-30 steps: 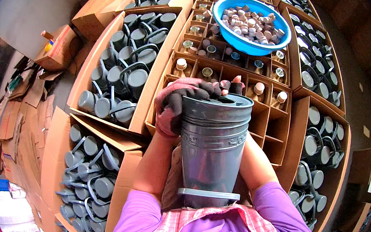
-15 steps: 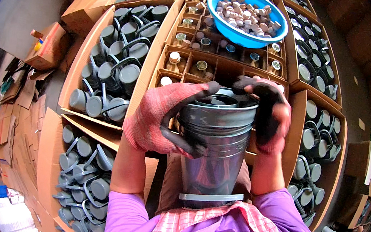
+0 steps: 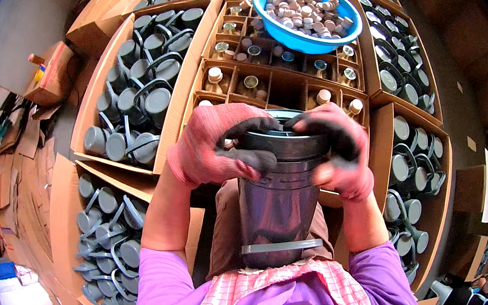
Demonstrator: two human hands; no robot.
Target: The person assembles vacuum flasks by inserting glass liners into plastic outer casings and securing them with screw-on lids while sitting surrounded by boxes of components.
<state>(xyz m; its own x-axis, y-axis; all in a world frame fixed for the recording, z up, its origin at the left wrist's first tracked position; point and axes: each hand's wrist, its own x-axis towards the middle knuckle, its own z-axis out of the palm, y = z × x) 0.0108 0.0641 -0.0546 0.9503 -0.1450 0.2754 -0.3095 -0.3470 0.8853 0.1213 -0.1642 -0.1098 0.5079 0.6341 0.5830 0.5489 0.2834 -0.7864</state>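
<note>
On my feed I count one dark bucket (image 3: 275,217) toward five o'clock, one left grip (image 3: 204,143), one right grip (image 3: 355,147), one blue basin (image 3: 306,41) near twelve, three cartons (image 3: 382,146) of grey pots (image 3: 400,167) from one to three, and, edges being cut off, probably three more from eight to eleven.

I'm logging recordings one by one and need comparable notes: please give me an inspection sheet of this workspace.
Surface: divided bottle carton ahead; blue basin of pale caps on the cartons.
Job's things: grey bucket, rim away from the apron, handle across its lower side.
Clutter: cardboard sheets heaped at left.
Hands: left hand, gloved, grips the rim; right hand, gloved, curls at the opposite side, its grip unclear.
Cables: nothing seen for certain.
Surroundings: open cartons of grey handled containers along both sides.
</note>
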